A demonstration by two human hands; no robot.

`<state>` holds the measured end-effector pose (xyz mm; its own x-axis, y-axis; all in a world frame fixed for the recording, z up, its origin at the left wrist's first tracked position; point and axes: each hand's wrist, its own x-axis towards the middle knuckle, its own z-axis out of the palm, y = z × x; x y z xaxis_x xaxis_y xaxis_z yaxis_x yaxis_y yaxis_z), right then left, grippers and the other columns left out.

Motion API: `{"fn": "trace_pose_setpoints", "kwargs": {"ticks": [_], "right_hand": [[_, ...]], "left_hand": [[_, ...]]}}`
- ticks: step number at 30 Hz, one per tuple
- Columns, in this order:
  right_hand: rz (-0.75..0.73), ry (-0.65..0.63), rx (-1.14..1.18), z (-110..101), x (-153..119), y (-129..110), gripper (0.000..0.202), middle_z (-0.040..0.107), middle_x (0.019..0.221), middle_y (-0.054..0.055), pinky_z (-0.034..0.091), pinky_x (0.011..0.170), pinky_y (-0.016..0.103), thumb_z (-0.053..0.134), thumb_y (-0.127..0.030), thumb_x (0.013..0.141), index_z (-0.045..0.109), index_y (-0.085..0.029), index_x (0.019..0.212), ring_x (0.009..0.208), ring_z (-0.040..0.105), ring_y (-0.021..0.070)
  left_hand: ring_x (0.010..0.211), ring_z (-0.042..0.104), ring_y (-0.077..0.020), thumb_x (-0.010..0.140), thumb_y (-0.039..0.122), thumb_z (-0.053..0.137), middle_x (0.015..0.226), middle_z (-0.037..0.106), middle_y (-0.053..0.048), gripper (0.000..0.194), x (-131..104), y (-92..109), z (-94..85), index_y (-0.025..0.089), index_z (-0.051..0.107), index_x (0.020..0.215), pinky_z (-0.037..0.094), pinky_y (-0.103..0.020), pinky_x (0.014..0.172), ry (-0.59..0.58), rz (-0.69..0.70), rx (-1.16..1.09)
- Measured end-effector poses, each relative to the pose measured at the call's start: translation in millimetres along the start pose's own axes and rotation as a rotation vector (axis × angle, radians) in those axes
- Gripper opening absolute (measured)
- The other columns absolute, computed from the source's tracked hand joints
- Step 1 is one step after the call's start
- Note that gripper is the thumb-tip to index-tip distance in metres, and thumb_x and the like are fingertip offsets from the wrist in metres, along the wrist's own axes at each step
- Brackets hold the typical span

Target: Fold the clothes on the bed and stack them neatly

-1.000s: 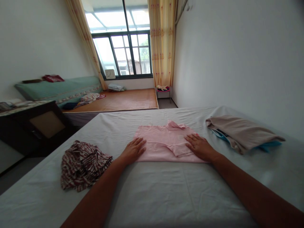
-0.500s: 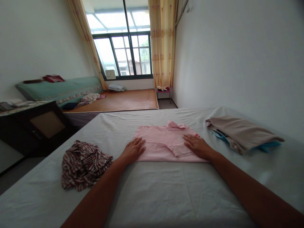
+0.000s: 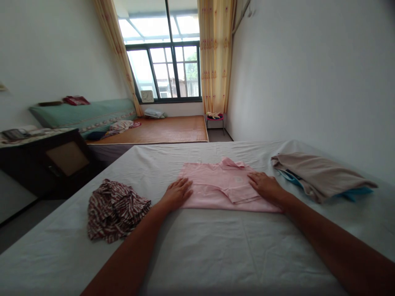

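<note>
A pink collared shirt (image 3: 212, 187) lies partly folded on the white sheet, its collar at the far side and a short sleeve laid across its middle. My left hand (image 3: 178, 193) rests flat on the shirt's left edge, fingers stretched out. On its right edge lies my right hand (image 3: 265, 187), also flat with the fingers extended; it covers part of that side. A crumpled brown-and-white patterned garment (image 3: 115, 211) sits left of my left forearm. To the right of my right hand is a folded beige garment (image 3: 321, 170) over a blue one (image 3: 354, 194).
The white sheet (image 3: 203, 250) covers the surface under the clothes. Beyond it stands a bed with a brown mat (image 3: 175, 127). A dark cabinet (image 3: 43, 158) is at the left, a white wall (image 3: 308, 74) on the right, and a small stool (image 3: 215, 118) below the curtain.
My right hand has slid a little right along the shirt's edge, uncovering a pale patch on the cloth. My left hand stays at the left edge. The view has shifted slightly.
</note>
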<state>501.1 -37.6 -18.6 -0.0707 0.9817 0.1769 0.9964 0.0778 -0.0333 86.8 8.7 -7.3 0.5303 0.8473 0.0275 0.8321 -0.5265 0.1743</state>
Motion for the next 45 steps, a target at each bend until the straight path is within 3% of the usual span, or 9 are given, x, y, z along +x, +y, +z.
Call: {"fn": "trace_pose_setpoints", "kwargs": {"ticks": [8, 13, 19, 21, 25, 27, 33, 37, 45], "right_hand": [[-0.153, 0.113, 0.049, -5, 51, -4, 0.023, 0.057, 0.135, 0.005, 0.043, 0.098, 0.041, 0.05, -0.019, 0.085, 0.071, -0.024, 0.094, 0.123, 0.048, 0.0259], [-0.155, 0.088, 0.108, 4, 72, -4, 0.031, 0.062, 0.126, 0.012, 0.044, 0.097, 0.04, 0.048, -0.011, 0.082, 0.067, -0.018, 0.106, 0.117, 0.053, 0.0258], [-0.231, 0.254, 0.356, -45, 52, -20, 0.023, 0.067, 0.102, 0.011, 0.047, 0.085, 0.033, 0.051, -0.012, 0.079, 0.064, -0.016, 0.098, 0.095, 0.062, 0.0232], [-0.356, 0.135, 0.467, -66, 29, -31, 0.02, 0.068, 0.094, 0.007, 0.047, 0.079, 0.03, 0.05, -0.012, 0.079, 0.065, -0.018, 0.091, 0.087, 0.062, 0.0198], [-0.611, -0.363, 0.615, -85, -14, -45, 0.018, 0.07, 0.091, 0.003, 0.045, 0.076, 0.026, 0.053, -0.016, 0.081, 0.069, -0.019, 0.088, 0.083, 0.062, 0.0166], [-0.563, -0.428, 0.708, -80, -22, -42, 0.018, 0.07, 0.091, 0.004, 0.046, 0.074, 0.026, 0.055, -0.026, 0.084, 0.07, -0.018, 0.09, 0.083, 0.062, 0.0167], [-0.212, -0.035, 0.653, -46, -13, -11, 0.029, 0.063, 0.066, 0.001, 0.038, 0.058, 0.024, 0.053, -0.04, 0.086, 0.065, -0.017, 0.074, 0.062, 0.053, 0.0133], [-0.306, -0.084, 0.653, -34, -10, 1, 0.024, 0.068, 0.076, 0.002, 0.041, 0.064, 0.025, 0.055, -0.038, 0.085, 0.068, -0.018, 0.082, 0.07, 0.058, 0.0149], [-0.278, -0.05, 0.738, -19, -9, 4, 0.021, 0.07, 0.081, 0.003, 0.044, 0.069, 0.025, 0.056, -0.033, 0.081, 0.071, -0.018, 0.084, 0.075, 0.061, 0.0162]], "left_hand": [[0.145, 0.022, -0.0247, 0.096, 0.055, 0.027, 0.156, 0.029, -0.003, 0.057, -1, 1, -4.0, 0.029, 0.037, 0.146, 0.021, -0.043, 0.116, -0.025, -0.006, 0.019], [0.145, 0.021, -0.0251, 0.096, 0.054, 0.028, 0.157, 0.028, -0.002, 0.057, -2, 0, -4.1, 0.03, 0.036, 0.147, 0.021, -0.044, 0.115, -0.034, -0.011, 0.018], [0.143, 0.026, -0.0265, 0.096, 0.052, 0.032, 0.155, 0.033, -0.004, 0.054, -2, 0, -4.0, 0.029, 0.041, 0.144, 0.024, -0.046, 0.114, 0.003, 0.01, -0.001], [0.141, 0.031, -0.0266, 0.096, 0.049, 0.034, 0.153, 0.037, -0.004, 0.052, -2, -1, -4.3, 0.028, 0.045, 0.141, 0.026, -0.046, 0.113, 0.038, 0.022, -0.01], [0.13, 0.047, -0.0221, 0.096, 0.038, 0.037, 0.139, 0.055, -0.005, 0.041, 3, -4, -4.8, 0.024, 0.059, 0.127, 0.035, -0.039, 0.109, 0.161, 0.055, -0.036], [0.121, 0.054, -0.0209, 0.094, 0.031, 0.039, 0.129, 0.062, -0.005, 0.036, 5, -7, -4.6, 0.022, 0.063, 0.12, 0.04, -0.035, 0.105, 0.224, 0.046, -0.051], [0.111, 0.059, -0.0218, 0.092, 0.025, 0.042, 0.118, 0.067, -0.006, 0.033, 11, -13, -6.1, 0.022, 0.065, 0.116, 0.045, -0.035, 0.098, 0.353, -0.021, -0.06], [0.117, 0.056, -0.023, 0.091, 0.024, 0.043, 0.124, 0.064, -0.006, 0.034, 33, -16, -16.5, 0.022, 0.063, 0.119, 0.043, -0.036, 0.1, 0.307, -0.021, 0.022], [0.116, 0.058, -0.0224, 0.088, 0.021, 0.049, 0.124, 0.064, -0.013, 0.041, 107, -19, -20.6, 0.013, 0.058, 0.127, 0.042, -0.031, 0.099, 0.169, -0.259, -0.024]]}}
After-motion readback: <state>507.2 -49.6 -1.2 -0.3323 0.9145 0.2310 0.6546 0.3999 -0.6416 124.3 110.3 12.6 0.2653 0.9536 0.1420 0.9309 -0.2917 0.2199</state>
